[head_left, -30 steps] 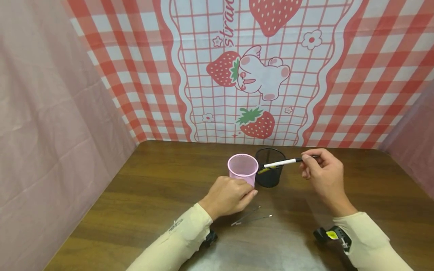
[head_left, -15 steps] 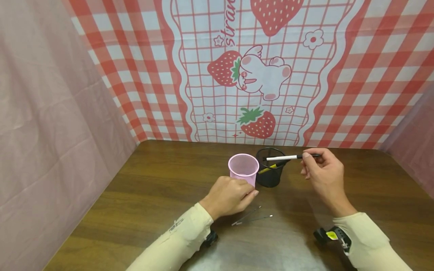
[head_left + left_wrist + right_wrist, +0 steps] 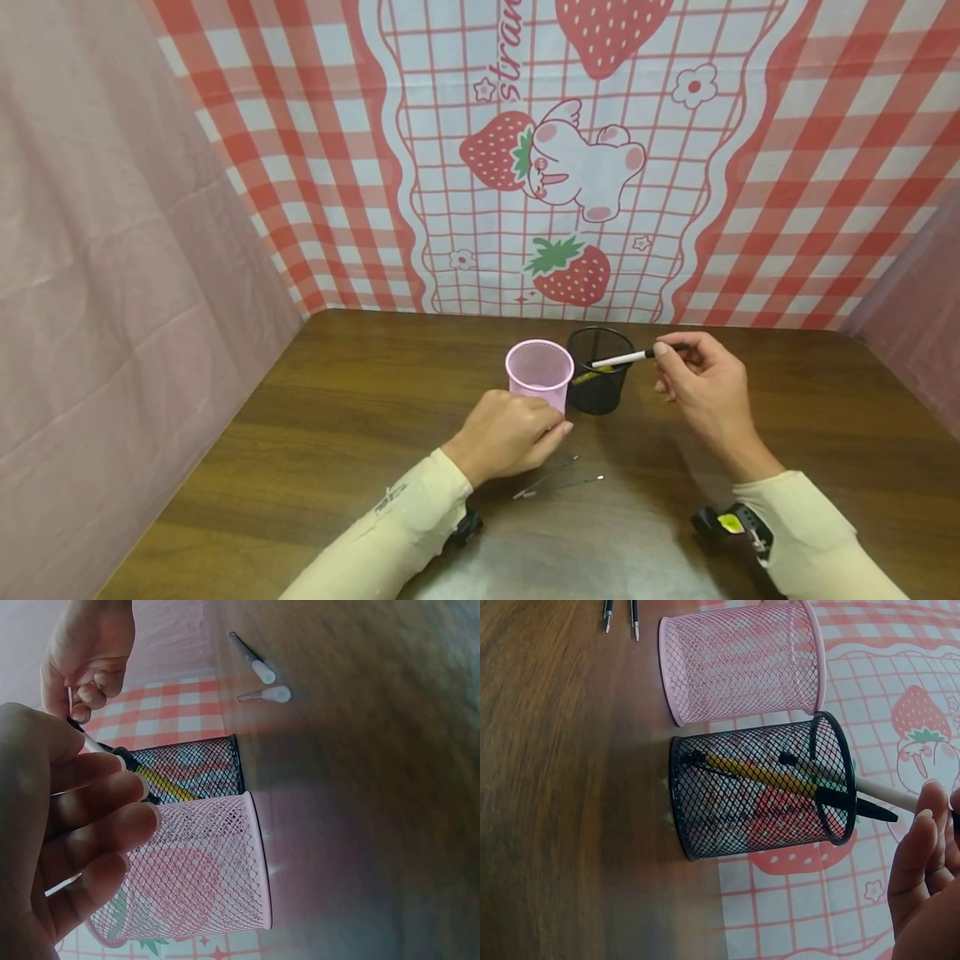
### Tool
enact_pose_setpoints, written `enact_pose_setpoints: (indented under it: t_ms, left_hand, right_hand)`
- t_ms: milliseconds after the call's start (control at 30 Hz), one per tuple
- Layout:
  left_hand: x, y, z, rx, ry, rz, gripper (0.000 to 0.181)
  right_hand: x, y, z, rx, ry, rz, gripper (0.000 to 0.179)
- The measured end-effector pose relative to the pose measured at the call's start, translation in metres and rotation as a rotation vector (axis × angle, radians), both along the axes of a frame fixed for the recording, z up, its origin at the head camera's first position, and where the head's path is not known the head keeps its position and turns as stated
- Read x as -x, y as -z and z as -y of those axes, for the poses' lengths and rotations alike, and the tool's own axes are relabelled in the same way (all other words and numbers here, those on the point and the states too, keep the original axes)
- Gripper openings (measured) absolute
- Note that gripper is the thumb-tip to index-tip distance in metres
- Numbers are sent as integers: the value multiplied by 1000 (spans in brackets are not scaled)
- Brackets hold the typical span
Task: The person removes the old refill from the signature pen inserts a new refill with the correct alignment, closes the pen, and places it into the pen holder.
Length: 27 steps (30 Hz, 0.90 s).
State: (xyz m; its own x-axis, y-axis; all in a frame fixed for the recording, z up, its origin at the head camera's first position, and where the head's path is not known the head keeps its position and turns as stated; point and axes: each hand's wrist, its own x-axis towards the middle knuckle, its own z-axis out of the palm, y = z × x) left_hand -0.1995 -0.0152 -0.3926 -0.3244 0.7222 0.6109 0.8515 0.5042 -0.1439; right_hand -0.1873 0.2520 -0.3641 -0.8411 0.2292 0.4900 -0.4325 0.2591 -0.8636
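My right hand pinches a white pen with a black end between thumb and fingers. In the right wrist view the pen's dark tip lies just inside the mouth of the black mesh pen holder. A yellow pen with a black end leans in that holder, its black end poking out past the rim. Close in front of the pink mesh pen holder is my left hand. In the left wrist view its fingers are loosely bent and overlap the pink holder's rim side, gripping nothing.
Two thin dark refills with pale ends lie on the brown wooden table, in front of the left hand. The holders stand side by side near a strawberry-print cloth at the table's back edge. Pink cloth hangs at the left.
The white pen's tip rose a little over the black holder, then came down into its mouth. My right hand has shifted slightly left. The left hand and both holders stay put.
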Motion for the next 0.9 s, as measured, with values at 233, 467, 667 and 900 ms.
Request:
enact_pose_setpoints:
  t_ms: [233,467,667,900]
  left_hand:
    - [0,-1,0,10,8,20,29]
    - [1,1,-1,18,12,23,28]
    - [1,2,0,19,10,24,28]
    - [1,1,0,25,0,24,28]
  right_hand:
    - [1,4,1,-45,-15,26,17]
    - [0,8,3,-138,-63,49,24]
    - [0,10,6,-133,-109,96,30]
    - [1,12,8,-127,-145,121,33]
